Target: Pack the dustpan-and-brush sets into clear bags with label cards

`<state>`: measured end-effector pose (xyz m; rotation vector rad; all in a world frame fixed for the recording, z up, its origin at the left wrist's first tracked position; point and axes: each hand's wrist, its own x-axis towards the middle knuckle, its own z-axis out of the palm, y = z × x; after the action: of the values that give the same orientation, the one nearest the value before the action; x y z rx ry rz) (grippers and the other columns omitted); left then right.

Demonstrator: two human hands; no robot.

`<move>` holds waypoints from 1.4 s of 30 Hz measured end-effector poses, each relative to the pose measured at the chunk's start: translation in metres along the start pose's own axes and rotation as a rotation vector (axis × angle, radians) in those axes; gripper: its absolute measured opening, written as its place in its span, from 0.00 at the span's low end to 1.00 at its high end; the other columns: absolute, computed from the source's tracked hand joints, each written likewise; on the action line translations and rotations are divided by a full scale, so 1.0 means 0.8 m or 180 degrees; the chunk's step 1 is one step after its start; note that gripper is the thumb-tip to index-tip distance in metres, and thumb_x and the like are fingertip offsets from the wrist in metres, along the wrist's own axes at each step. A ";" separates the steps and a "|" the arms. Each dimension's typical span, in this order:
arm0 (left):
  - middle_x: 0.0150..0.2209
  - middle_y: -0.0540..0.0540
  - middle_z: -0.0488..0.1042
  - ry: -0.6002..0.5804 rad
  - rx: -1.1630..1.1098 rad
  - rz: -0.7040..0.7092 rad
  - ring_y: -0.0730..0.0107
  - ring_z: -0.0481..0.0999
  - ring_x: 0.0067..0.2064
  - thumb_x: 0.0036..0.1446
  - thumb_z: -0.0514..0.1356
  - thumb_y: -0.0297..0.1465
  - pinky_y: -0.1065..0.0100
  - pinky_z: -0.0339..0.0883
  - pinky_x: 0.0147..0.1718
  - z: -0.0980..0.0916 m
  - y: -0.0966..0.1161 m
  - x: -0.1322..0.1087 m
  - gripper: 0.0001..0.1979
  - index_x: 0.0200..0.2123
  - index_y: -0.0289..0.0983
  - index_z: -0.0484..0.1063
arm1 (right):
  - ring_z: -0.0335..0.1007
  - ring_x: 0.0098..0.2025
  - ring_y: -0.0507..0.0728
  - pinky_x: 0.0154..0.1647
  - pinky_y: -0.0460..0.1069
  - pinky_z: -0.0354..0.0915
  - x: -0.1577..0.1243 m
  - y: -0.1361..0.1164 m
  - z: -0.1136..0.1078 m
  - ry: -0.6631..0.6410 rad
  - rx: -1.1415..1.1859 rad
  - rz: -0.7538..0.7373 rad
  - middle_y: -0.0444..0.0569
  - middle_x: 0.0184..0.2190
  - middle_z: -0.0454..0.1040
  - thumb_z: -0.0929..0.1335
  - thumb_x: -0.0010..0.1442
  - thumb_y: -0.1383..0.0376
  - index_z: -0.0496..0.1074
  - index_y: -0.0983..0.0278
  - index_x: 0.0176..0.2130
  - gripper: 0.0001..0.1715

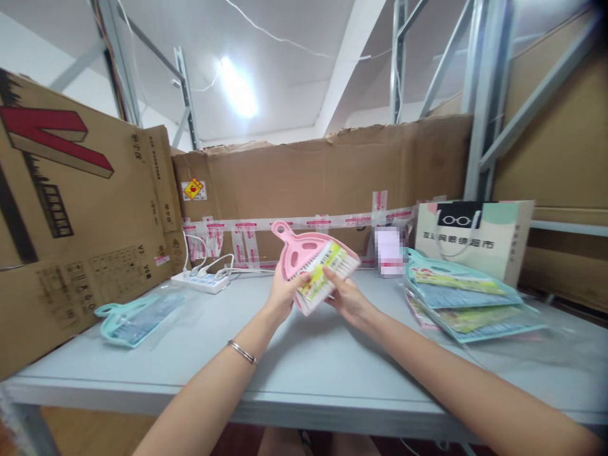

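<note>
**Pink pan held up in both hands over the table**

Far left: a teal pan (135,318) in a clear bag, flat on the table (304,380) near the box (71,209). Well apart from the other pans, seemingly laid aside by itself. Behind it, a power strip (199,280) with white leads, pushed back against the cardboard wall (332,171), out of the way of the hands.

Centre: grips the pink pan (297,250) with the left hand (284,292), fingers closed round its lower left edge, a bracelet (242,352) on that wrist. Holds it clear above the table, handle up and to the left, hollow side tilted toward the face, probably for a plain look at the label. Pinches with the right hand (346,296) the brush (327,266) and its green-yellow card, nested across the pan's mouth. Thumb and fingers closed on its lower right end, apparently to steady it there.

Right: a stack (468,297) of bagged teal pans, flat and fanned, near the right forearm and likely within easy reach. Behind the stack, a paper bag (475,237), upright near the wall.
</note>
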<state>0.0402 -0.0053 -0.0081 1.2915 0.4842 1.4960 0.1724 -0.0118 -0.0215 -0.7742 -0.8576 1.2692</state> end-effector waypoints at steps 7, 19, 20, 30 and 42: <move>0.51 0.32 0.68 -0.0092 0.2106 -0.0881 0.54 0.70 0.50 0.48 0.59 0.47 0.56 0.65 0.46 -0.034 0.043 0.007 0.30 0.50 0.34 0.63 | 0.74 0.27 0.54 0.28 0.48 0.70 0.007 0.007 -0.004 0.0204 0.0249 0.0333 0.46 0.25 0.78 0.70 0.49 0.68 0.69 0.64 0.35 0.10; 0.39 0.24 0.73 0.0602 0.7131 -0.1267 0.36 0.72 0.43 0.48 0.49 0.23 0.41 0.57 0.40 -0.258 0.147 -0.068 0.15 0.36 0.27 0.73 | 0.75 0.27 0.56 0.27 0.49 0.72 0.012 0.005 -0.005 0.0296 0.0227 0.0205 0.48 0.24 0.78 0.70 0.49 0.70 0.70 0.65 0.33 0.07; 0.37 0.26 0.74 0.0485 0.7145 -0.1187 0.39 0.73 0.41 0.49 0.48 0.22 0.44 0.58 0.40 -0.256 0.148 -0.069 0.15 0.35 0.28 0.73 | 0.75 0.28 0.56 0.27 0.49 0.72 0.012 0.005 -0.006 0.0303 0.0233 0.0186 0.48 0.25 0.78 0.70 0.49 0.70 0.70 0.66 0.33 0.07; 0.52 0.47 0.70 -0.1585 0.5850 0.0228 0.61 0.63 0.56 0.48 0.46 0.17 0.56 0.51 0.54 -0.178 0.096 -0.071 0.27 0.45 0.46 0.72 | 0.74 0.26 0.53 0.25 0.46 0.71 0.022 -0.006 -0.019 0.0618 0.0411 0.0040 0.45 0.23 0.77 0.69 0.50 0.71 0.69 0.65 0.32 0.06; 0.47 0.42 0.73 -0.1128 0.5599 -0.0543 0.59 0.71 0.49 0.43 0.54 0.27 0.64 0.62 0.47 -0.148 0.122 0.014 0.23 0.46 0.41 0.70 | 0.75 0.27 0.54 0.27 0.47 0.71 0.023 -0.007 -0.020 0.0505 0.0280 -0.0020 0.46 0.25 0.78 0.70 0.49 0.69 0.69 0.65 0.32 0.07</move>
<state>-0.1059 0.0063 0.0377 2.5876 1.7803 0.3509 0.1908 0.0051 -0.0222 -0.7899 -0.6715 1.2143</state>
